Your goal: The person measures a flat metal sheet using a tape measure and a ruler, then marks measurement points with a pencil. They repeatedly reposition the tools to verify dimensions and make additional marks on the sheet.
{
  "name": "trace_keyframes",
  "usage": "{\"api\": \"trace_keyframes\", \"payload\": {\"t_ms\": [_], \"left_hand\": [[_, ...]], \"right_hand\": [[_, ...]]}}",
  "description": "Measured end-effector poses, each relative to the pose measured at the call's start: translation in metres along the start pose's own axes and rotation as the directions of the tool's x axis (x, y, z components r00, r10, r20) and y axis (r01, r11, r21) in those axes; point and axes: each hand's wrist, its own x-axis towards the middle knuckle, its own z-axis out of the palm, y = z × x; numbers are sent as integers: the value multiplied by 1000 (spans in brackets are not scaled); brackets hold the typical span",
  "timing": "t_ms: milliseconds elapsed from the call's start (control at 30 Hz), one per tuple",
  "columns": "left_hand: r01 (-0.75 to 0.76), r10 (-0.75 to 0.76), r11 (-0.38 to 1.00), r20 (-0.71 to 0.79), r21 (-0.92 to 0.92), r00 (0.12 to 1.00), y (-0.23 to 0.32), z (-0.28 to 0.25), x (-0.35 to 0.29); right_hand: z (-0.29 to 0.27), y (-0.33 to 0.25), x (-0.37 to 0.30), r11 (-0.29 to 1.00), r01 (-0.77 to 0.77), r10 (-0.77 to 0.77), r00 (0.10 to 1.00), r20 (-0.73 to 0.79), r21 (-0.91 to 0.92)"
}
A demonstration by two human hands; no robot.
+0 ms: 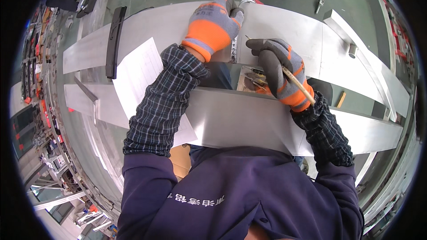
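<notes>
Pencil-like stick is pinched in the right hand, right of centre, long axis slanted up-left across the far metal panel, tip pointed just below-right of the left hand. That one's curled over the panel, upper centre; whether anything's gripped can't be told.
</notes>
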Motion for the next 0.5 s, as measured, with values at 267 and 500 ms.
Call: {"api": "trace_keyframes", "payload": {"t_ms": [267, 500], "left_hand": [[-36, 39, 999, -76, 34, 996, -8, 7, -5], [21, -22, 999, -30, -25, 999, 3, 5, -4]], "right_hand": [[-3, 2, -1, 997, -21, 22, 1000, 16, -71], [0, -6, -3, 985, -170, 171, 984, -40, 34]]}}
